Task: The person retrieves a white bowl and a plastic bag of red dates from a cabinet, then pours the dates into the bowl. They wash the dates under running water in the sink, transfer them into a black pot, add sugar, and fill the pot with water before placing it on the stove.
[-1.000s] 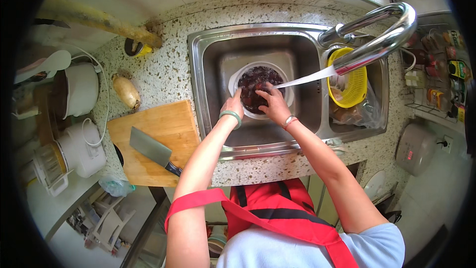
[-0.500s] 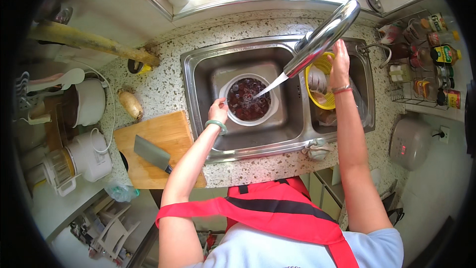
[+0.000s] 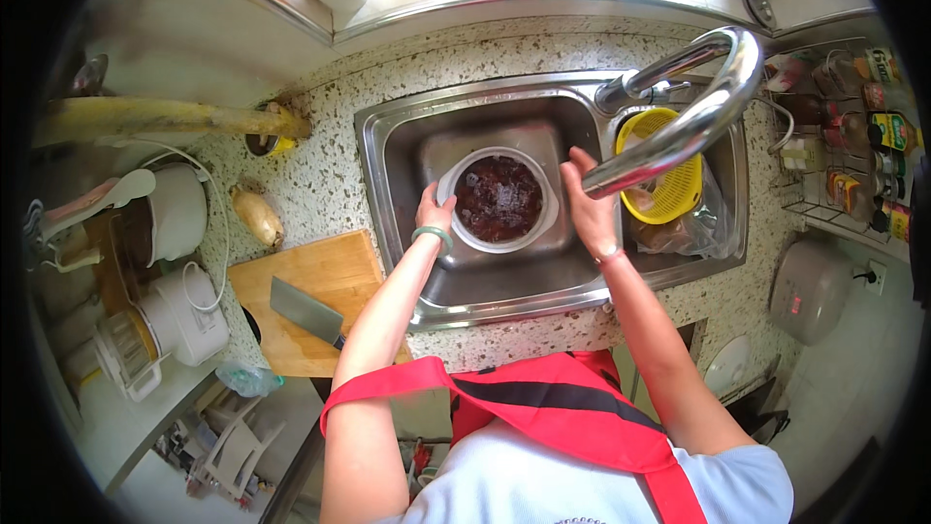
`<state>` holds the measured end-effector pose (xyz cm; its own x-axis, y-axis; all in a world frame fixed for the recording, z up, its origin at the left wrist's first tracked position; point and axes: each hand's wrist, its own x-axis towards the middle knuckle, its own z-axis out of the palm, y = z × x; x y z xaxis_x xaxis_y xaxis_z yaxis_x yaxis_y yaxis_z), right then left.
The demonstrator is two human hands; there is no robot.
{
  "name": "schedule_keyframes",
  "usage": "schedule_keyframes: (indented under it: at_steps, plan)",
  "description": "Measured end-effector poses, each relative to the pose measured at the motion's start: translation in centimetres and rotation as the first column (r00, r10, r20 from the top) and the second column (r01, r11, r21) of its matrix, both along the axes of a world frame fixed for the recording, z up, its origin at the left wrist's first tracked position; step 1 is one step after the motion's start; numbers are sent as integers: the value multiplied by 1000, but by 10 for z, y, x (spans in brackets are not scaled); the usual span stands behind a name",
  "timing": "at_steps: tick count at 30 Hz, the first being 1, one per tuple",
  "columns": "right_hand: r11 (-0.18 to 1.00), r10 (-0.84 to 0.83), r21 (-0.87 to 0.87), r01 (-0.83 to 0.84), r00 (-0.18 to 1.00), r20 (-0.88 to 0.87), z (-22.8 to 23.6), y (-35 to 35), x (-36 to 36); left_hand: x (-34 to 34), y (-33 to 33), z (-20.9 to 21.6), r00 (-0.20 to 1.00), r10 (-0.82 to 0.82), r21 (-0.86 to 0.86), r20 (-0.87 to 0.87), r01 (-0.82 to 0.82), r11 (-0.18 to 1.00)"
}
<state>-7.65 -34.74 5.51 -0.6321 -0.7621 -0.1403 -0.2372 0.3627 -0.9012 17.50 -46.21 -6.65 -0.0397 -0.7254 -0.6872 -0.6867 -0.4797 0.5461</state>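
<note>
On the speckled worktop (image 3: 543,332), before a window: one steel sink (image 3: 485,284), two basins, set into the stone.
One wooden board (image 3: 330,257), at the sink's left, near the worktop's front edge.
One chrome tap (image 3: 698,128), its spout slanting over the divider; no stream shows.
One white bowl (image 3: 552,202), upright on the floor of the left basin, filled with dark red pieces (image 3: 497,199) in liquid. Risk: slopping or tipping, should the left hand press or pull on one side alone.
One yellow basket (image 3: 684,190), in the right basin, tilted against a clear bag (image 3: 713,219). Risk: toppling, if the tap or an arm knocks it.
One right hand (image 3: 589,204), fingers loosely apart, holding nothing, at the spout's end; whether they touch cannot be told.
One left hand (image 3: 434,209), clamped on the bowl's left rim.
One knife (image 3: 305,311), flat on the board, handle beside the left forearm. Risk: being swept askew, should that forearm catch it.
One pale tuber (image 3: 257,216), behind the board.
</note>
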Motion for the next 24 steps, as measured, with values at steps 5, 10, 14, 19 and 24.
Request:
schedule_keyframes:
  at_steps: [5,10,14,19,24]
  plan:
    - [799,217,592,-105,968,-122,-91,1,8,-16,-5,8,998,22,25,-51,-21,999]
    - [786,283,581,-211,958,-35,-113,4,7,-16,-7,6,958,-267,-176,102,281,943]
    - [744,300,634,-210,953,-37,-112,4,7,-27,-19,32,916,-374,-114,144,390,914]
    - [745,300,637,-197,952,-57,-101,1,9,-17,-15,21,910,-391,-222,136,413,883]
    - [733,292,650,-201,956,-34,-96,3,9,-21,-16,34,908,-400,-203,125,418,885]
